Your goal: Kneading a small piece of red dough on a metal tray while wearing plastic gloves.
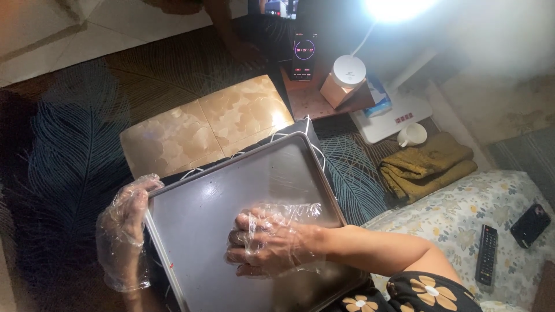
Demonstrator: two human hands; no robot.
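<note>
Gripping grey metal tray (202, 214) edge: gloved left hand (124, 228); right hand (269, 242) pressing centre.

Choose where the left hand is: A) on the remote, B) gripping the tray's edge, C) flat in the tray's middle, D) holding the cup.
B: the gloved left hand grips the left edge of the metal tray, while the right hand presses on its surface.

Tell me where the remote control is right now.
In the head view the black remote control lies far right on the floral bedding, beside a dark phone, right of the metal tray.
</note>
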